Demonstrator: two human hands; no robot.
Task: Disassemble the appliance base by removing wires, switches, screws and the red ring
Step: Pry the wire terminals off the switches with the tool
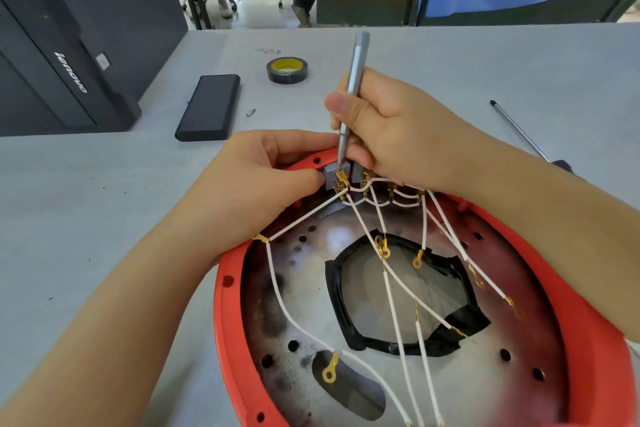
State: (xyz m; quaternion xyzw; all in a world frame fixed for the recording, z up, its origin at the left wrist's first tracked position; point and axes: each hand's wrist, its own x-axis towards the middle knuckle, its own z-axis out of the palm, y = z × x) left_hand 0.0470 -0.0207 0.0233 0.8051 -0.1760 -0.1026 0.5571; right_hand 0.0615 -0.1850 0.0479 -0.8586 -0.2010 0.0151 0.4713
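Observation:
The appliance base (478,388) lies upside down in front of me, a metal plate with holes inside a red ring (228,308). White wires (394,308) with gold terminals fan out from grey switches (332,174) at the far rim. My left hand (263,184) pinches the leftmost switch between thumb and fingers. My right hand (391,128) holds a slim silver screwdriver (351,94) like a pen, with its tip down on the gold terminals of that switch. A black-taped opening (401,291) sits in the middle of the plate.
A black printer (65,59) stands at the far left. A black flat case (209,107), a small loose bit (250,112) and a roll of black tape (287,70) lie beyond the base. A long screwdriver (523,132) lies at the right.

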